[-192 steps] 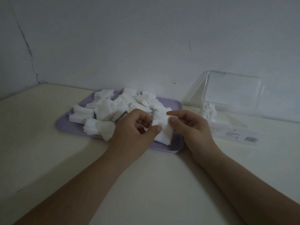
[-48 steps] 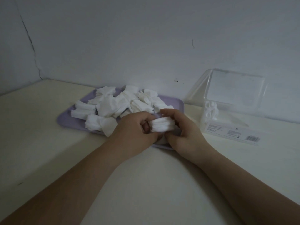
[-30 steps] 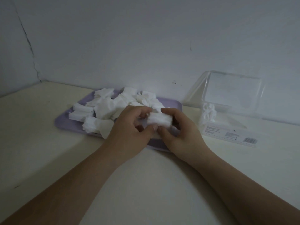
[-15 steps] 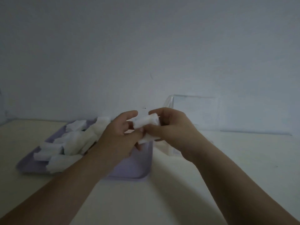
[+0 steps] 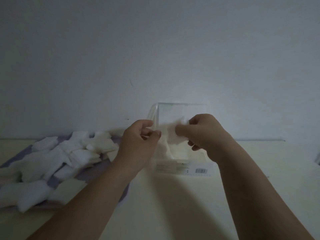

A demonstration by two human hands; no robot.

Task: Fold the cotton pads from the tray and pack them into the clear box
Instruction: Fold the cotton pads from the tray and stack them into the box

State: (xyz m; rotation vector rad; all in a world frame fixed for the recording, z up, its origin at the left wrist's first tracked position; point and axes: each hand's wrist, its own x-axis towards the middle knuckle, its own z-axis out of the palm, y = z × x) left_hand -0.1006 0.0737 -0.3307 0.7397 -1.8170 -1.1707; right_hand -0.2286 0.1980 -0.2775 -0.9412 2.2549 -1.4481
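Note:
My right hand [image 5: 203, 134] pinches a white folded cotton pad [image 5: 174, 135], blurred by motion, above the open clear box [image 5: 181, 168]. The box's lid [image 5: 180, 111] stands upright against the wall behind my hands. My left hand [image 5: 139, 137] hovers just left of the pad with its fingers curled; I cannot make out whether its fingertips still touch the pad. A lilac tray [image 5: 56, 179] at the left holds a loose pile of white cotton pads [image 5: 52, 160]. More white pads lie inside the box, partly hidden by my hands.
The cream table meets a pale wall close behind the box. A barcode label [image 5: 200, 170] is on the box's front. A small unclear object [image 5: 317, 158] shows at the right edge.
Both hands have lifted the folded pad off the tray and carried it right, over the clear box. The hands have drawn slightly apart. The view has swung right and up.

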